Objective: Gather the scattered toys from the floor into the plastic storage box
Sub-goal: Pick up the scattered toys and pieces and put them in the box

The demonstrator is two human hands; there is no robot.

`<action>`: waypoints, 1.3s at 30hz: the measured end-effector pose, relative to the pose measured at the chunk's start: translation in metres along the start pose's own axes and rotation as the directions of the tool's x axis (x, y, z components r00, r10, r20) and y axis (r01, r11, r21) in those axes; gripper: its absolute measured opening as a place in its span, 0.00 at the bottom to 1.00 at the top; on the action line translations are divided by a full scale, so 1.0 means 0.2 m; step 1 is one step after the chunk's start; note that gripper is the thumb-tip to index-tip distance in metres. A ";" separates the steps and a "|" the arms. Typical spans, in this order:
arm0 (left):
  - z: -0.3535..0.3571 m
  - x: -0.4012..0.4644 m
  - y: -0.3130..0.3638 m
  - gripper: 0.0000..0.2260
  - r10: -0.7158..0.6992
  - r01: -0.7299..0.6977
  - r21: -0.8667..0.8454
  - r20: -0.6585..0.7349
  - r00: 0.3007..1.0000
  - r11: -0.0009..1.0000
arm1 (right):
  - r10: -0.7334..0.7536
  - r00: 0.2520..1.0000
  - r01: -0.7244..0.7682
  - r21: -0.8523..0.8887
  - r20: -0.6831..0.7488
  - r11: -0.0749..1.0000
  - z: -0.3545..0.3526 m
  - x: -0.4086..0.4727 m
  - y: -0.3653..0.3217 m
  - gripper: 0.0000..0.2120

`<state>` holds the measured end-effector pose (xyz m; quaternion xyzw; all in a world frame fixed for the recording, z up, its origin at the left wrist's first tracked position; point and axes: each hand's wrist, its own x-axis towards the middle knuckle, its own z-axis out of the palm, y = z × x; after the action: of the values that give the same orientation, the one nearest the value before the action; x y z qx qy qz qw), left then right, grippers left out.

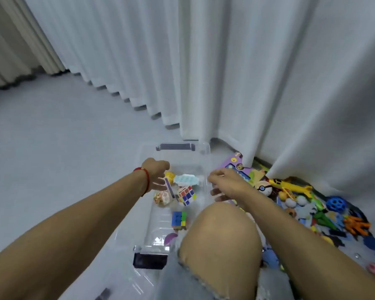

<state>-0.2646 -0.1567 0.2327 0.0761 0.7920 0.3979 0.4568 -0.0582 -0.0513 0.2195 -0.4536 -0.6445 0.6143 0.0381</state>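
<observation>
Storage box on floor, centre, far end just before curtain. In box: puzzle cube mid; pop-it pad behind it; small ball left of cube; 2nd cube nearer, beside knee. Left hand over box's left wall, right hand over right wall. Toy pile right of box, along curtain foot: activity board closest to box, poke ball right of it, holed ball further right, well apart from box.
</observation>
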 end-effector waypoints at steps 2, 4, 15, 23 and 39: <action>0.07 -0.03 0.02 0.13 0.057 -0.057 -0.001 0.030 0.998 0.998 | 0.002 1.000 -0.004 -0.068 -0.026 0.998 -0.10 -0.04 0.03 0.08; 0.18 -0.07 0.06 0.11 0.128 -0.129 0.005 0.083 0.988 0.992 | 0.005 0.999 -0.013 -0.181 -0.048 0.983 -0.23 -0.08 0.05 0.08; 1.09 -0.02 0.08 0.07 0.219 -0.413 0.424 0.435 0.874 0.806 | 0.059 0.989 -0.147 -0.837 -0.137 0.527 -1.19 -0.09 0.40 0.13; 1.53 0.48 -0.15 0.23 0.299 -0.642 0.693 0.568 0.767 0.328 | -0.041 0.857 -0.327 -0.604 -0.513 0.727 -1.01 0.41 1.22 0.21; 1.98 0.89 -0.22 0.32 0.571 -0.555 0.785 0.598 0.563 -0.276 | -0.325 0.804 -0.323 -0.825 -0.498 0.463 -1.07 0.82 1.38 0.09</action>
<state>-0.0452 0.1216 -0.0218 0.7093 0.7016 -0.0592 0.0345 0.1232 0.1683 -0.0394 -0.5727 -0.8197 0.0130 -0.0025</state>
